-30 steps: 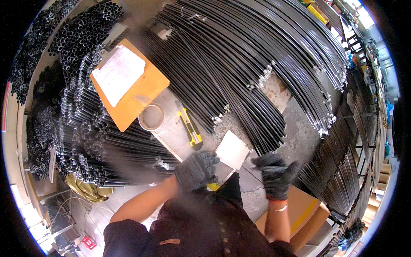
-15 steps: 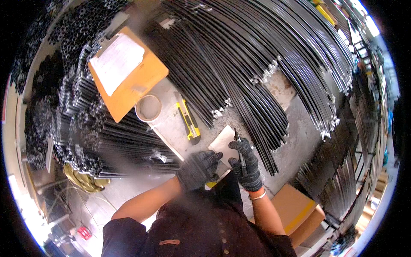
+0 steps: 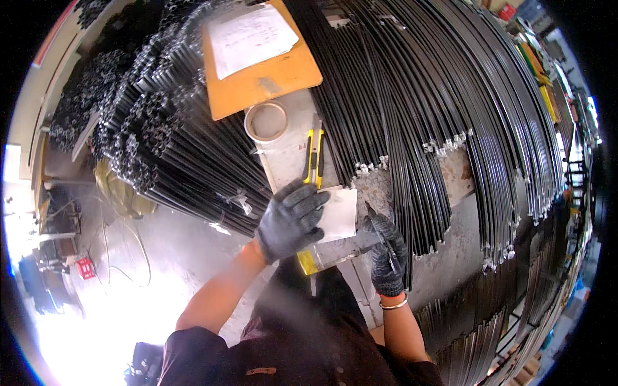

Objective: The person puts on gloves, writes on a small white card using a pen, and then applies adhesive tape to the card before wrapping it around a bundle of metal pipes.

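A small white stack of paper (image 3: 338, 215) lies near the table's front edge. My left hand (image 3: 291, 220), in a dark grey knit glove, lies over its left edge with the fingers extended, covering part of it. Just beyond these fingers is a yellow and black utility knife (image 3: 314, 157), its lower end partly hidden by them. To the right of the paper, my right hand (image 3: 387, 254), gloved alike, grips a dark pen (image 3: 384, 239). The pen's tip points up and left, apart from the paper.
Long black tubes (image 3: 412, 116) with whitish ends cover the table's far and right side. More bundled tubes (image 3: 187, 145) lie at left. A roll of tape (image 3: 266, 121) sits below an orange clipboard (image 3: 264, 90) with white sheets (image 3: 251, 40). Yellow tape (image 3: 308, 262) marks the front edge.
The view has shifted, so the table things appear farther right. My left hand has flattened over the paper's left edge. My right hand, still holding the pen, has drawn away from the paper.
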The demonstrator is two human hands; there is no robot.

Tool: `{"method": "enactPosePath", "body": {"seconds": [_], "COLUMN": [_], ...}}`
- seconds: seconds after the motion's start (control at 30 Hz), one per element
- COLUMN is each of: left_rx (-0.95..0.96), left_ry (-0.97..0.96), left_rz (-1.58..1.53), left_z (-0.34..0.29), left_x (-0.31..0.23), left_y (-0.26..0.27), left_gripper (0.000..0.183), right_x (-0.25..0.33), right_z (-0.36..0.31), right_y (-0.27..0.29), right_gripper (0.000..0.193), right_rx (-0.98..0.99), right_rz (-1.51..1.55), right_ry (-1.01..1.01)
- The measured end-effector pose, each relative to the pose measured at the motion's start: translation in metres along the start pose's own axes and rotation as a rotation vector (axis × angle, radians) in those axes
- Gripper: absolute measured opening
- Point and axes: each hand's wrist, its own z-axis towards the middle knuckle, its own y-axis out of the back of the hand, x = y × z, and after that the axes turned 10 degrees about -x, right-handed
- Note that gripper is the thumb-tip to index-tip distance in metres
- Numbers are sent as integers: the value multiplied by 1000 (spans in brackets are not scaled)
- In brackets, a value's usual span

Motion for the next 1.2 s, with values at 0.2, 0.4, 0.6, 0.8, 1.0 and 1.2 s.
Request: {"method": "enactPosePath", "body": {"seconds": [0.2, 0.4, 0.6, 0.8, 1.0, 1.2], "left_rx": [-87, -105, -211, -14, 48, 59], "left_ry": [259, 258, 358, 53, 21, 53], "left_rz": [44, 210, 337, 95, 21, -39], "left_z": [-6, -2, -11, -32, -47, -46], "left_x": [9, 7, 15, -33, -24, -19], "left_y": [-13, -18, -20, -18, -39, -43], "left_gripper": [46, 36, 37, 41, 47, 48], "right_x": [-1, 3, -11, -27, -53, -47], "right_z": [5, 5, 5, 5, 20, 25], "right_y": [8, 10, 10, -11, -37, -43], "right_gripper": [35, 30, 21, 22, 23, 21], "right_rx": [87, 91, 47, 45, 54, 62], "right_rz": [-47, 52, 11, 171, -96, -209], "right_ry": [75, 22, -47, -68, 65, 362]}}
